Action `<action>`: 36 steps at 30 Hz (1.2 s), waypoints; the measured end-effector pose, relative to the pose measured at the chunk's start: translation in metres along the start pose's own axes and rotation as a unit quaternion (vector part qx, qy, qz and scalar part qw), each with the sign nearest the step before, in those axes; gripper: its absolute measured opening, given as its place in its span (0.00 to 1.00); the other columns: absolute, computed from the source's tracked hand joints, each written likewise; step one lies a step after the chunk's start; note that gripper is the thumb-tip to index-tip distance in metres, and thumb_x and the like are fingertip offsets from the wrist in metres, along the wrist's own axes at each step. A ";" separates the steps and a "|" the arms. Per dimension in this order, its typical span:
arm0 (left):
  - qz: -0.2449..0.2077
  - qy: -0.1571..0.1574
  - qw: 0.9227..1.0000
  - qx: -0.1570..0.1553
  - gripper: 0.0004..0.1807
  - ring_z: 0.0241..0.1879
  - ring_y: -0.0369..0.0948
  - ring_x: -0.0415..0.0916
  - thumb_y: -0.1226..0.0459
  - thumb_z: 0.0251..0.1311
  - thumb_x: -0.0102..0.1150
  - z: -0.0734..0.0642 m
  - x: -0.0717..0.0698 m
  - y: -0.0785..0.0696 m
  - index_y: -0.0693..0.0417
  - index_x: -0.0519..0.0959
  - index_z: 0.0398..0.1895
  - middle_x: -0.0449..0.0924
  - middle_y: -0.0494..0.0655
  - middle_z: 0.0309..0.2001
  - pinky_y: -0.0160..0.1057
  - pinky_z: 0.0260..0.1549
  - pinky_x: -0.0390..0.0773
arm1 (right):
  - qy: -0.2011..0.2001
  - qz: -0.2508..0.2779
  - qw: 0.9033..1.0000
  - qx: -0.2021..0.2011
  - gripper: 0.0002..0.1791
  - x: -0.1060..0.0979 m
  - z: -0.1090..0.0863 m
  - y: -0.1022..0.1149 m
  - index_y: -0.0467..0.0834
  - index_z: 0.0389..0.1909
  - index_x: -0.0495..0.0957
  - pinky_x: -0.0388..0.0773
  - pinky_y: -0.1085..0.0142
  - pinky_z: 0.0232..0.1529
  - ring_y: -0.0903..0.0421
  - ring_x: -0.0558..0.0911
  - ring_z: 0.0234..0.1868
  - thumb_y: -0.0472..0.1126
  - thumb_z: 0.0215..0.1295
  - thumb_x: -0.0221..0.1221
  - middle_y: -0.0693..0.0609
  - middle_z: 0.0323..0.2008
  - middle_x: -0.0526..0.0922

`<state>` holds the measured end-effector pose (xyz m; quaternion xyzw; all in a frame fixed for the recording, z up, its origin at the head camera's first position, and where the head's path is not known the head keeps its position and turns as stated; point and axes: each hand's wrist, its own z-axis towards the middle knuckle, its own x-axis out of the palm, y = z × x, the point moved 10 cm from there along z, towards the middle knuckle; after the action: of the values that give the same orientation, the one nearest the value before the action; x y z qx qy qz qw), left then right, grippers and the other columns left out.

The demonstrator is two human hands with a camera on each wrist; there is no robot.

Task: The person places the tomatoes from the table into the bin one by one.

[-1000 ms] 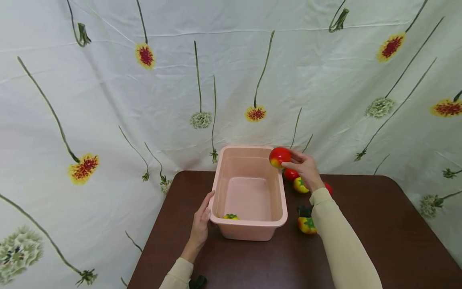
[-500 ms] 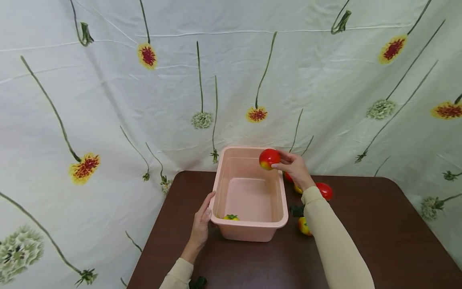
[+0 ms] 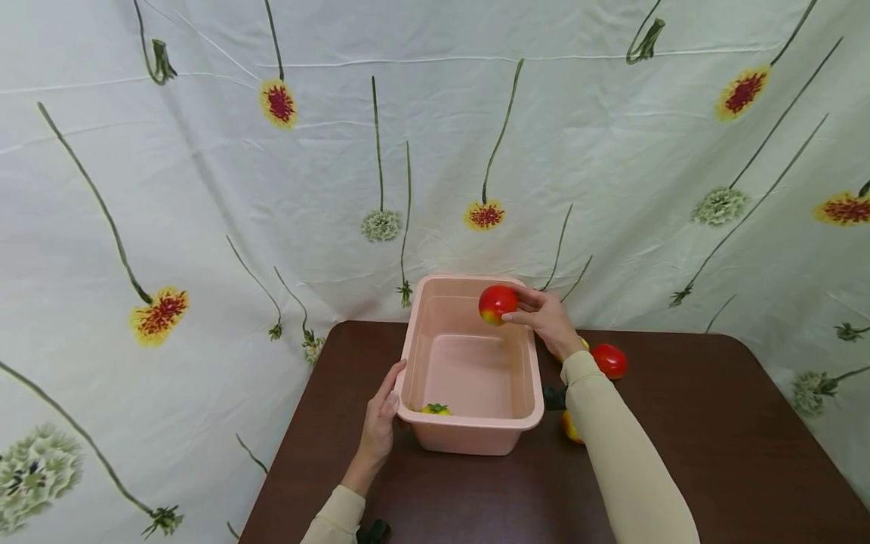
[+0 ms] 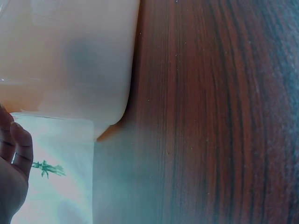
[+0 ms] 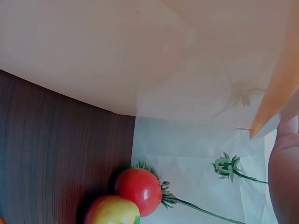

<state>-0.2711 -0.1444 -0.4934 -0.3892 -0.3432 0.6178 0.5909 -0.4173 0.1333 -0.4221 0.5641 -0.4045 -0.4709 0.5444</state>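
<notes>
In the head view my right hand [image 3: 547, 321] pinches a round, glossy red fruit with a yellow underside [image 3: 498, 304] between thumb and fingers. It is held above the far right part of a pink plastic tub [image 3: 469, 420]. My left hand [image 3: 381, 423] touches the tub's left side near the front corner, fingers fairly straight and the tips at the rim. A yellow fruit with a green leafy top [image 3: 436, 409] lies inside the tub at the near left, mostly hidden by the wall. The right wrist view shows part of my right hand [image 5: 285, 163] beside the tub's rim; the held fruit is out of sight.
Right of the tub on the dark wooden table [image 3: 680, 431] lie a red fruit [image 3: 609, 361] and a yellow-orange one [image 3: 571, 428], partly behind my sleeve. Another red fruit [image 5: 139, 191] and a yellow one [image 5: 112, 212] touch beside the tub. A flower-printed cloth [image 3: 306, 189] hangs behind.
My right hand has carried the red-and-yellow fruit leftward and slightly down, from the tub's far right corner to over its inside. The left hand stays at the tub's side.
</notes>
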 end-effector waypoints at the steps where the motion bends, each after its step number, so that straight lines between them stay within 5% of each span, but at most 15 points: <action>1: 0.001 -0.001 1.000 0.001 0.28 0.26 0.35 0.69 0.65 0.67 0.36 0.000 0.000 0.000 0.56 0.63 0.71 0.67 0.63 0.63 0.47 0.13 0.70 | 0.002 -0.001 1.000 -0.001 0.37 0.000 0.000 0.000 0.46 0.67 0.70 0.71 0.56 0.63 0.45 0.75 0.64 0.35 0.55 0.69 0.42 0.63 0.75; 10: 0.013 -0.001 1.000 -0.001 0.28 0.18 0.55 0.64 0.64 0.68 0.36 0.000 -0.001 0.001 0.55 0.63 0.71 0.70 0.64 0.59 0.49 0.13 0.69 | 0.011 -0.001 1.000 -0.006 0.38 0.002 0.000 0.001 0.44 0.68 0.68 0.72 0.56 0.61 0.43 0.74 0.65 0.30 0.54 0.67 0.40 0.65 0.73; 28: 0.016 0.007 1.000 0.007 0.28 0.19 0.54 0.63 0.63 0.68 0.34 0.001 0.002 -0.002 0.54 0.62 0.72 0.70 0.64 0.59 0.48 0.14 0.70 | 0.005 0.007 1.000 0.002 0.40 0.000 -0.001 0.001 0.43 0.70 0.65 0.71 0.55 0.62 0.43 0.73 0.66 0.31 0.55 0.67 0.42 0.67 0.70; 36: 0.015 0.006 1.000 -0.006 0.28 0.20 0.51 0.64 0.63 0.69 0.34 0.000 0.002 0.002 0.54 0.62 0.72 0.68 0.63 0.62 0.46 0.14 0.70 | 0.012 0.043 0.999 0.005 0.39 -0.001 -0.001 -0.002 0.38 0.71 0.62 0.70 0.63 0.61 0.44 0.66 0.71 0.26 0.57 0.62 0.38 0.71 0.64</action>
<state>-0.2720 -0.1423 -0.4957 -0.4017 -0.3378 0.6218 0.5813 -0.4165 0.1348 -0.4240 0.5542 -0.4247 -0.4382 0.5661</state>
